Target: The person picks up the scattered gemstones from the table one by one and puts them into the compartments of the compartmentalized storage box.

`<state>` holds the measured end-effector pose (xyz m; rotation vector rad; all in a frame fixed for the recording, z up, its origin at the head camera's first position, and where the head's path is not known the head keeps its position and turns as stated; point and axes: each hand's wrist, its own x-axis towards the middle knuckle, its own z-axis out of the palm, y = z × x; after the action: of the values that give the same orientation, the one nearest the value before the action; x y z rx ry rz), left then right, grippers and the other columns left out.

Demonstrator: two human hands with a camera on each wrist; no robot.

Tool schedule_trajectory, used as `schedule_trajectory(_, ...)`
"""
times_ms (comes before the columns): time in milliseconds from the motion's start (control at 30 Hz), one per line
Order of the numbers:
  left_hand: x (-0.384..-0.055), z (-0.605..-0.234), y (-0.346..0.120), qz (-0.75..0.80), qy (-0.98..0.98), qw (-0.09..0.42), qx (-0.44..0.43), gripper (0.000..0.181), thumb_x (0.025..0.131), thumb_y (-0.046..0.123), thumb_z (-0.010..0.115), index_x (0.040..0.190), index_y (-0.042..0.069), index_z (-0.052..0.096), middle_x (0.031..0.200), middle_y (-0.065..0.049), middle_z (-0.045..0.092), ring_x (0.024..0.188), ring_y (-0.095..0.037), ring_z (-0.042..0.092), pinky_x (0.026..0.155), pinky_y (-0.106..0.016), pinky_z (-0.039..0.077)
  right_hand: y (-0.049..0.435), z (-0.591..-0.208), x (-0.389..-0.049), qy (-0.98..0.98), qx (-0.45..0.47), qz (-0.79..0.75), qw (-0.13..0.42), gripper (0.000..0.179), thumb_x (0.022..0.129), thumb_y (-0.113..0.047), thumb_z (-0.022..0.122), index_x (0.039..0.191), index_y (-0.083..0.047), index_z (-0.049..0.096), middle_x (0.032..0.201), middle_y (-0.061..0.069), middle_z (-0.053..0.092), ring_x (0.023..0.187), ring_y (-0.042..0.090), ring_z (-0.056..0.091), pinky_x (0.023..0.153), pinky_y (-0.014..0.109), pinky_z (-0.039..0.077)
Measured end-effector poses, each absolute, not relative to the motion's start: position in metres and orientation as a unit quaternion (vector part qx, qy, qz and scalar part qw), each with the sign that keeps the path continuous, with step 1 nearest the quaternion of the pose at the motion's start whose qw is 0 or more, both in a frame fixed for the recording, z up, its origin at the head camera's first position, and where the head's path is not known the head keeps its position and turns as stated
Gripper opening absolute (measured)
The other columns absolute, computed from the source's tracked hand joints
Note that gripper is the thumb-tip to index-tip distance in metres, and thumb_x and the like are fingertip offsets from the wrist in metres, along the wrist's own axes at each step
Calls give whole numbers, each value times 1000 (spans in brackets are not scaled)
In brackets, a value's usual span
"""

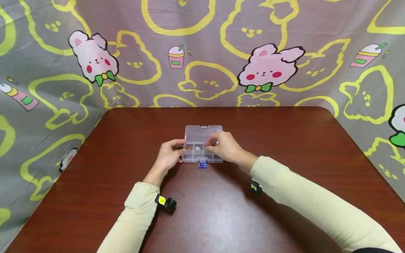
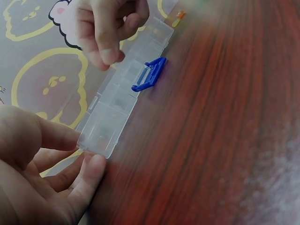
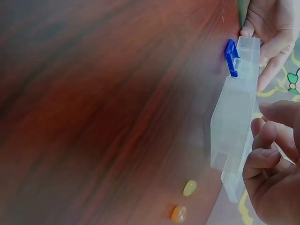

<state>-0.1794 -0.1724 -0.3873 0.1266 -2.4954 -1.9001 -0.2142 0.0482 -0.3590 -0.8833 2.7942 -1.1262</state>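
A clear compartment box [image 1: 188,161] with a blue latch [image 1: 203,164] stands on the table, its lid [image 1: 197,133] raised at the back. One left compartment holds an orange piece [image 1: 188,148]; a white round piece [image 1: 197,148] lies in the compartment beside it. My left hand [image 1: 169,154] grips the box's left end between thumb and fingers. Over the right compartments is my right hand [image 1: 225,146], fingers curled in and thumb tip close to the forefinger. I cannot tell whether anything sits between those tips. In the right wrist view, the curled fingers [image 3: 265,159] are beside the box.
Near the box's right end, a yellow capsule [image 3: 190,188] and an orange capsule [image 3: 178,214] lie on the brown table [image 1: 126,133]; the right hand hides them in the head view. A patterned cloth [image 1: 209,42] hangs behind the table's far edge.
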Motion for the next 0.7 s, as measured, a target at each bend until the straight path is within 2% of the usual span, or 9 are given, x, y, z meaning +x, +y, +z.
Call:
schedule_trajectory(400, -180, -388, -173, -610, -791, 0, 35, 37, 89, -10, 62, 126, -6, 65, 121, -27, 65, 77, -18, 62, 50, -22, 53, 80, -360, -196, 885, -276, -376, 4, 5, 84, -8, 77, 88, -6, 75, 75, -4, 68, 68, 11, 60, 62, 27, 51)
schedule_trajectory(700, -179, -387, -173, -606, -795, 2, 34, 37, 90, -9, 62, 127, -6, 65, 123, -27, 64, 74, -17, 62, 50, -22, 53, 111, -362, -187, 890, -253, -379, 2, 7, 83, -6, 79, 88, -7, 75, 76, -4, 68, 68, 12, 60, 62, 28, 51)
